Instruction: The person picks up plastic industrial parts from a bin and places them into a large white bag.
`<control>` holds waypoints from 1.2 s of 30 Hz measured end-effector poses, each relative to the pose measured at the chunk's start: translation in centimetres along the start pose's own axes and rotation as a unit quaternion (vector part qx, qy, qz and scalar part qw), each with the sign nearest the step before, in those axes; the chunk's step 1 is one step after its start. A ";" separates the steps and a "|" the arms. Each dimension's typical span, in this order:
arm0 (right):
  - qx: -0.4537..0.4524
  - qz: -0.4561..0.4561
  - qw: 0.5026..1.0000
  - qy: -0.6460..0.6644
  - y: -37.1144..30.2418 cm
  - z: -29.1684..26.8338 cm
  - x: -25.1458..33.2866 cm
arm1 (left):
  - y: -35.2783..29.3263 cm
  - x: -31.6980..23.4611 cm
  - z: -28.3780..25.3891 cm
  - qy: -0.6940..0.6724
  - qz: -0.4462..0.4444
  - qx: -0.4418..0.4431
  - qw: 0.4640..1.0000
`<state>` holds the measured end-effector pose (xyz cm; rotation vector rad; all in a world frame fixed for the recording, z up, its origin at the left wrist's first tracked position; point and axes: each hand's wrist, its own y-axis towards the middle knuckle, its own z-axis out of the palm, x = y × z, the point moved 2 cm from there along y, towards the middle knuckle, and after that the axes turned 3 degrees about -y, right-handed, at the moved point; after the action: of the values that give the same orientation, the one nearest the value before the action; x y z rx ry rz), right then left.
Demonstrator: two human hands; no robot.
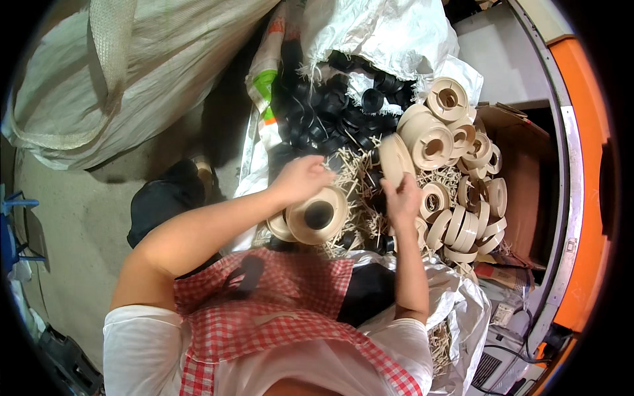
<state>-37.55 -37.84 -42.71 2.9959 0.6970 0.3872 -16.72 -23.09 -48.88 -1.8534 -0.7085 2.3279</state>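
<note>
My left hand [300,178] reaches over a cream plastic spool [318,215] with a black core in its hole; the fingers curl near its upper rim, and whether they grip it is unclear. My right hand [403,198] holds a cream spool flange [394,158] upright by its lower edge. Several black plastic cores [330,105] lie in a heap behind both hands, on an opened woven sack.
A pile of several cream spools [462,178] fills a cardboard box [522,171] at the right. White woven sacks [132,66] stand at the left and back. An orange and grey machine edge [581,198] runs down the right. Pale straw-like shreds [353,178] lie among the parts.
</note>
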 end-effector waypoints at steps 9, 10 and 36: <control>-0.071 -0.110 0.951 0.280 6.8 9.9 9.4 | 0.5 -6.4 -3.2 -0.177 0.169 -0.170 0.955; 0.073 -0.217 0.966 0.121 7.2 10.4 11.1 | 0.2 -6.0 -4.0 -0.176 0.166 -0.181 0.953; 0.159 -0.080 0.869 0.462 -2.6 2.5 9.5 | -2.0 -6.2 -0.2 -0.015 0.142 0.069 0.987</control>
<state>-29.81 -31.33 -43.19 2.8402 1.1194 1.9177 -15.32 -23.37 -42.47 -1.9735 -0.2910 2.5010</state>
